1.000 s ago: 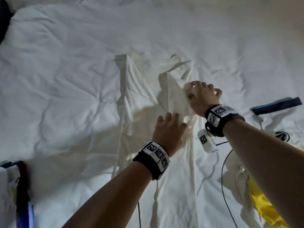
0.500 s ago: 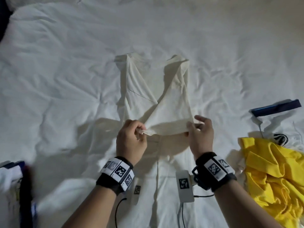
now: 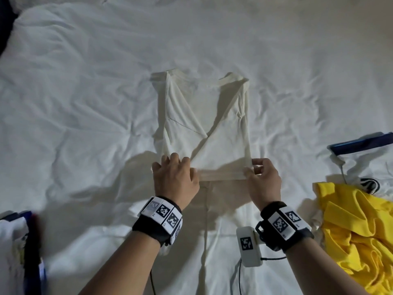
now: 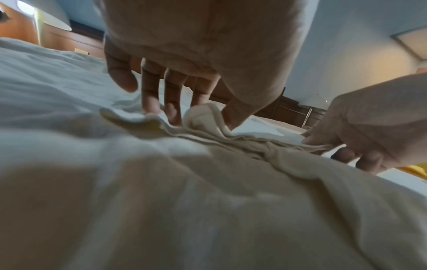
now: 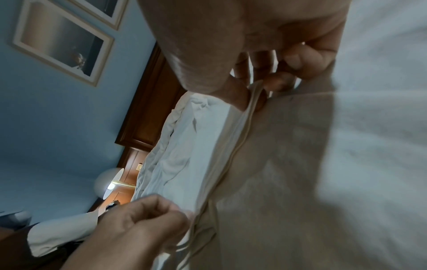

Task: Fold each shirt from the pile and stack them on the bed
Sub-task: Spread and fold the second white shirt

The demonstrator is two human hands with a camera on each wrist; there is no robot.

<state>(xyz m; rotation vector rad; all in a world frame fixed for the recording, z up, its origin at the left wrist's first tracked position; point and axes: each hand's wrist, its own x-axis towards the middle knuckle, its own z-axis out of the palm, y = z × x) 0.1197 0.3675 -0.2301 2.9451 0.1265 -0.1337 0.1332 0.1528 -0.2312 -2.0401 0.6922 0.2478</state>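
Observation:
A cream shirt [image 3: 212, 128] lies flat on the white bed [image 3: 85, 103], collar at the far end, both sides folded in over the middle. Its lower part [image 3: 221, 241] stretches toward me. My left hand [image 3: 182, 165] pinches the left end of a crosswise edge at the shirt's middle, and the cloth [image 4: 203, 117] bunches between thumb and fingers. My right hand [image 3: 252, 167] pinches the right end of that edge between thumb and forefinger, also seen in the right wrist view [image 5: 256, 95]. The edge is slightly raised off the bed.
A crumpled yellow garment [image 3: 357, 231] lies at the right, beside a white shirt with a dark blue collar [image 3: 361, 143]. More clothes [image 3: 19, 252] sit at the left edge. A wooden headboard [image 5: 148, 109] stands at the far end of the bed.
My right hand came back from the shirt's upper right part. Both hands then took hold of the crosswise edge, and since half a second ago they have barely moved.

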